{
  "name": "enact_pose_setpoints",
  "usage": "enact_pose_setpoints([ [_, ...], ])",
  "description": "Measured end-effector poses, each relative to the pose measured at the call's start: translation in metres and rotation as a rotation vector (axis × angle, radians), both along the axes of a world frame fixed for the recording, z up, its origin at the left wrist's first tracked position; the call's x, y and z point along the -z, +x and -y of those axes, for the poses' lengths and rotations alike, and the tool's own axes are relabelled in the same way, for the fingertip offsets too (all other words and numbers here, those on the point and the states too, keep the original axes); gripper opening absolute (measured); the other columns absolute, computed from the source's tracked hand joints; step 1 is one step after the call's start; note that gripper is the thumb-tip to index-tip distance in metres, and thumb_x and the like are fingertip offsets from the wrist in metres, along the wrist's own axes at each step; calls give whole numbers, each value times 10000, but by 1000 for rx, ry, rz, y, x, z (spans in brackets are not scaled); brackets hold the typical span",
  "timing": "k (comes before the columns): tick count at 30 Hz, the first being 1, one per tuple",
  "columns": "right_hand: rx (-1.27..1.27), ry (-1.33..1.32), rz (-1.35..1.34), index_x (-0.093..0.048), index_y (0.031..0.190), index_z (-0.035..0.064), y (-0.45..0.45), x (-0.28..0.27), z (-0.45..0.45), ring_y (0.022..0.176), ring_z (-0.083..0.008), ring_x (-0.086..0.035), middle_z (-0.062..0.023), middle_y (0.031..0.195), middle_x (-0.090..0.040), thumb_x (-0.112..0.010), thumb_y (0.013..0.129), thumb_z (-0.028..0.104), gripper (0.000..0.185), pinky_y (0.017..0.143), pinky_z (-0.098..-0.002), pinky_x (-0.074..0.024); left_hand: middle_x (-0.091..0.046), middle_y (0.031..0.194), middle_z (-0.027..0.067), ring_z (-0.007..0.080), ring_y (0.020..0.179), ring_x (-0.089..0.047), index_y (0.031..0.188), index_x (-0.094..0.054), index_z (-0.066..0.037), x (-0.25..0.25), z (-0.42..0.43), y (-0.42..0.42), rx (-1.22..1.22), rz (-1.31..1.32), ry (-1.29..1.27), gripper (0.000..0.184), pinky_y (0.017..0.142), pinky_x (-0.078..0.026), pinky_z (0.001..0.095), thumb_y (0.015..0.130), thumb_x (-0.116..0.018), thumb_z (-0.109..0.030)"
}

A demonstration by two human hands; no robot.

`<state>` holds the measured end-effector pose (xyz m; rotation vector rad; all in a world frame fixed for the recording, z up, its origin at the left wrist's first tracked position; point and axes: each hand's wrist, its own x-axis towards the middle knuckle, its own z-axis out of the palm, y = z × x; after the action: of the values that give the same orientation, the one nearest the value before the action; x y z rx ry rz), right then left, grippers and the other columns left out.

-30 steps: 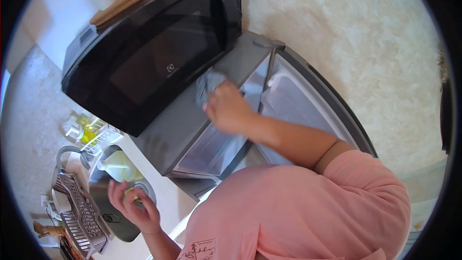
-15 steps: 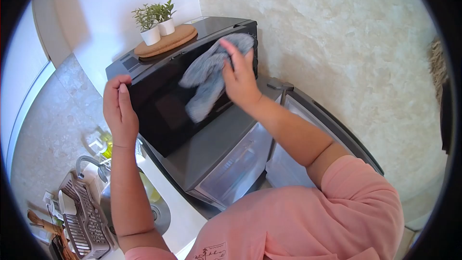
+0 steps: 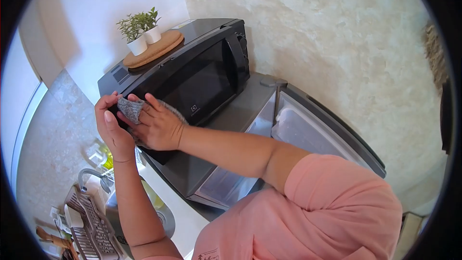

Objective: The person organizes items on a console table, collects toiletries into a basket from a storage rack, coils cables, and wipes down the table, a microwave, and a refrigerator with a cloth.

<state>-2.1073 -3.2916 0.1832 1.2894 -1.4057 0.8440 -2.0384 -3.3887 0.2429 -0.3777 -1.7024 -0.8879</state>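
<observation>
Currently, a grey knitted cloth (image 3: pixel 130 110) lies bunched against the left part of the front of a black microwave oven (image 3: pixel 207 86), below its top edge. The right hand (image 3: pixel 161 127) is laid over it with fingers spread and straightened, the palm hiding part of the fabric; a fold shows by the fingertips and another strip emerges past the knuckles. Just beside it, the left hand (image 3: pixel 115 127) is at the oven's front left corner, fingers bent at the edge and thumb raised; I cannot tell whether it grips.

On top of the oven, a round cork board (image 3: pixel 166 45) carries two small white pots (image 3: pixel 137 45) of green plants. The oven stands on the grey top of a refrigerator (image 3: pixel 243 110), whose door (image 3: pixel 337 125) is swung open to the right, showing a translucent drawer (image 3: pixel 226 185) inside. Down to the left, partly behind the left forearm, are a sink (image 3: pixel 168 221) with a curved faucet (image 3: pixel 94 175), a yellow-green soap bottle (image 3: pixel 108 161) and a slatted dish rack (image 3: pixel 91 226). The person wears a pink shirt (image 3: pixel 337 202).
</observation>
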Motion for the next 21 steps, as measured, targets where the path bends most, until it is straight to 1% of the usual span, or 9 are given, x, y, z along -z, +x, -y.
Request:
enact_pose_setpoints([
  [4,302,162,53,-457,1365,54,-50,-23,-60,1274,-439,-387,-198,1326,-491,-586,809,242,602,1041,-643,-213,-599,1009,146,294,1088,-560,1051,-534,18,-2,-3,2,-7,-1,-10,498,1003,-372,414,980,-364,-445],
  [6,412,-65,79,-394,1408,47,-85,-30,-93,1215,-456,-396,-264,1285,-449,-566,788,163,654,1048,-611,-211,-602,1012,149,294,1091,-560,1047,-536,17,-2,-3,1,-16,-9,-18,489,1007,-370,411,976,-371,-438],
  [8,564,-188,197,-368,1439,82,-123,-19,-116,1244,-480,-325,-282,1242,-434,-535,835,183,635,1052,-613,-197,-605,1014,151,294,1094,-560,1042,-538,16,-1,-2,1,-33,-6,-24,480,1011,-367,407,972,-379,-432],
  [13,785,-338,38,-424,1383,100,-137,-14,-135,1183,-458,-336,-276,1205,-416,-598,824,178,590,991,-573,-236,-614,1002,155,295,1086,-567,1022,-544,10,0,1,-2,-28,-31,-24,479,1011,-367,407,970,-367,-432],
  [14,785,-333,49,-424,1383,100,-136,-11,-130,1183,-458,-336,-276,1205,-416,-598,824,178,590,991,-573,-236,-614,1002,155,295,1086,-567,1022,-544,10,0,1,-2,-30,-20,-24,479,1011,-367,407,970,-367,-432],
  [16,462,-629,148,-473,1282,68,-138,-6,-116,1170,-445,-339,-268,1204,-421,-590,841,128,459,1011,-545,-221,-615,995,155,298,1081,-569,1020,-545,10,0,0,-3,-39,-38,-23,485,1009,-367,411,974,-354,-434],
  [17,384,-622,303,-480,1190,47,-132,-1,-98,1123,-425,-387,-218,1167,-487,-624,818,103,403,996,-515,-252,-615,995,155,298,1081,-569,1020,-545,10,1,0,-3,-38,-34,-19,485,1009,-367,411,974,-354,-434],
  [18,358,-547,206,-487,1164,24,-116,-1,-83,1051,-400,-437,-178,1111,-541,-629,804,107,396,976,-491,-286,-614,1001,157,299,1084,-568,1023,-544,9,2,0,-3,-35,-40,-21,489,1009,-366,413,975,-351,-438],
  [21,115,-117,323,-552,1174,127,-41,-9,-40,1015,-420,-500,-205,1166,-549,-679,720,140,471,877,-507,-403,-609,1014,162,301,1088,-566,1034,-540,8,3,2,-6,-13,-48,-15,496,1009,-364,417,977,-343,-443],
])
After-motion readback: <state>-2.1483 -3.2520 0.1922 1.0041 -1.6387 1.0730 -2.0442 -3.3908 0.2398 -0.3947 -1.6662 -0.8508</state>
